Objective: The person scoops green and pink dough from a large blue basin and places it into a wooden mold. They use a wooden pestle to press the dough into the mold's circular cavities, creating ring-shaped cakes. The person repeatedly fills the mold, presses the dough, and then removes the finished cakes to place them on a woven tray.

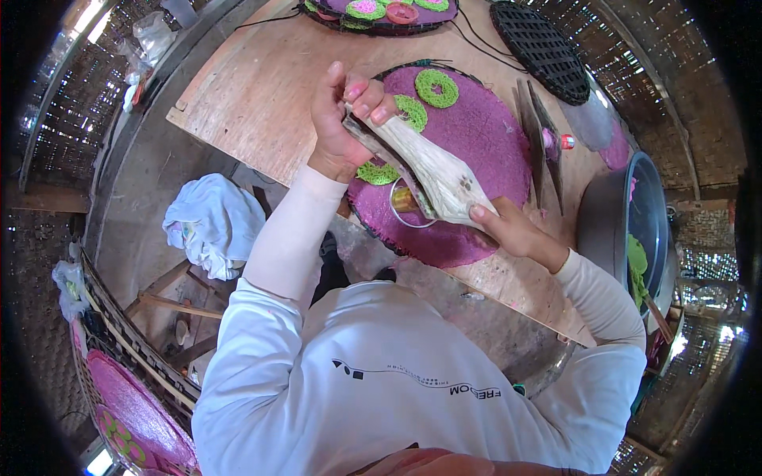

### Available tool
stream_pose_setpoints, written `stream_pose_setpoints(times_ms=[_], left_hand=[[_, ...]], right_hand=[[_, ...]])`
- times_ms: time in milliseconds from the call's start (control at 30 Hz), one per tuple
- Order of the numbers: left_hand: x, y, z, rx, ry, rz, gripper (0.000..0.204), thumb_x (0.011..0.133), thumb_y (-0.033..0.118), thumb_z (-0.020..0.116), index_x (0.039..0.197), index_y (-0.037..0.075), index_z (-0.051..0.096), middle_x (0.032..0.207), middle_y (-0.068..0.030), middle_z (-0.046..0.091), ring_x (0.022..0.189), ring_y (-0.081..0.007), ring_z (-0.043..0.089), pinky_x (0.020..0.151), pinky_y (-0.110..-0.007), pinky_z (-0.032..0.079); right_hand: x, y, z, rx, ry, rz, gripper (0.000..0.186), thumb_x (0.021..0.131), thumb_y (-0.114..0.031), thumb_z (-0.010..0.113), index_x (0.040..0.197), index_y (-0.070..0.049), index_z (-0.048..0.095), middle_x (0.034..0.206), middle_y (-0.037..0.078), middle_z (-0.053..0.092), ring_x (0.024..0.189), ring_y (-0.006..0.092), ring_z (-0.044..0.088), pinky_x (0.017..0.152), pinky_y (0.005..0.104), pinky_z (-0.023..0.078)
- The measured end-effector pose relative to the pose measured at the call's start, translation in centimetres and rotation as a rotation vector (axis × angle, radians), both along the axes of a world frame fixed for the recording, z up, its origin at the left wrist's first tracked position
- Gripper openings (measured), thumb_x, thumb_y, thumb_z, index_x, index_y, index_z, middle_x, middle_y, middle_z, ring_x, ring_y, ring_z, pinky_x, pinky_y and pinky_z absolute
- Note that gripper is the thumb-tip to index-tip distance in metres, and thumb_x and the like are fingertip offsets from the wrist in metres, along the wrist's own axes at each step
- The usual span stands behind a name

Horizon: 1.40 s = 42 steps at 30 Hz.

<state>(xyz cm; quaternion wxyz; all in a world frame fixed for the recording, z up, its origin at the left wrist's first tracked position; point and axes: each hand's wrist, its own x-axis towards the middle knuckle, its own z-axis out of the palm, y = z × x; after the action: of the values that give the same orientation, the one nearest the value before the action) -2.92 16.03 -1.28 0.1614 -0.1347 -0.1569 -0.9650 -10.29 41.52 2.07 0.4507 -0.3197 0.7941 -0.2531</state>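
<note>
My left hand (345,119) grips one end of a long pale wooden tool (436,170), its fingers curled over the narrow end. Around the wider end my right hand (512,230) is closed, thumb on top. The tool looks like two thick wooden pieces lying together, perhaps a hand press. Against its near side shows a round, metal-rimmed part with a yellow-brown inside (404,199); how it is joined I cannot tell. Below lies a round tray with a purple surface (484,151). On it are lacy green rings (436,88), one partly hidden beside my left wrist.
A wooden table (262,95) bears the tray. Beyond stands another tray (381,28) with green and pink rings and a black woven tray (540,51). Thin boards (540,143) lie right of the purple surface, near a large metal pot (611,210). A white cloth bundle (214,226) sits at left.
</note>
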Motion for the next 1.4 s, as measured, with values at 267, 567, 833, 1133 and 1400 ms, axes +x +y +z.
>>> stream_pose_setpoints(times_ms=[267, 567, 833, 1133, 1400], left_hand=[[-1.0, 1.6, -2.5, 0.138, -0.078, 0.006, 0.036, 0.087, 0.035, 0.042, 0.055, 0.019, 0.038, 0.046, 0.0064, 0.036, 0.050, -0.0104, 0.040, 0.060, -0.029, 0.038], [-2.0, 0.7, -1.8, 0.102, -0.009, 0.069, 0.040, 0.087, 0.035, 0.041, 0.050, 0.021, 0.035, 0.041, 0.0071, 0.032, 0.043, -0.0093, 0.036, 0.055, -0.027, 0.034], [1.1, -1.8, -1.1, 0.015, -0.047, 0.123, 0.039, 0.088, 0.033, 0.039, 0.051, 0.022, 0.034, 0.040, 0.0085, 0.031, 0.042, -0.0073, 0.035, 0.056, -0.027, 0.033], [1.4, 0.8, -2.9, 0.096, -0.046, 0.066, 0.036, 0.088, 0.037, 0.039, 0.057, 0.019, 0.040, 0.043, 0.0081, 0.033, 0.046, -0.0082, 0.038, 0.058, -0.027, 0.033], [2.3, 2.5, 2.2, -0.442, 0.009, 0.027, 0.086, 0.069, 0.062, 0.053, 0.130, 0.004, 0.034, 0.111, -0.0119, 0.051, 0.111, -0.0250, 0.044, 0.092, -0.039, 0.036]], right_hand=[[-1.0, 1.2, 2.1, 0.172, -0.001, -0.064, 0.071, 0.079, -0.063, 0.044, 0.068, 0.005, 0.060, 0.050, 0.007, 0.049, 0.048, 0.0142, 0.049, 0.047, 0.0315, 0.039], [-1.9, -0.3, 2.8, 0.179, 0.362, 0.034, 0.076, 0.072, -0.068, 0.047, 0.074, 0.007, 0.063, 0.054, 0.022, 0.053, 0.057, 0.0334, 0.058, 0.059, 0.0438, 0.042], [0.2, -2.8, 2.2, 0.193, 0.298, 0.066, 0.078, 0.072, -0.068, 0.047, 0.073, 0.008, 0.063, 0.056, 0.024, 0.053, 0.059, 0.0349, 0.059, 0.059, 0.0459, 0.042], [0.7, -0.2, 2.6, 0.233, 0.226, 0.043, 0.076, 0.075, -0.066, 0.045, 0.073, 0.008, 0.062, 0.053, 0.019, 0.052, 0.054, 0.0281, 0.057, 0.056, 0.0429, 0.041], [0.5, 2.3, 3.7, -0.003, 0.188, -0.031, 0.071, 0.078, -0.063, 0.044, 0.074, 0.005, 0.061, 0.049, 0.010, 0.048, 0.049, 0.0186, 0.051, 0.050, 0.0364, 0.039]])
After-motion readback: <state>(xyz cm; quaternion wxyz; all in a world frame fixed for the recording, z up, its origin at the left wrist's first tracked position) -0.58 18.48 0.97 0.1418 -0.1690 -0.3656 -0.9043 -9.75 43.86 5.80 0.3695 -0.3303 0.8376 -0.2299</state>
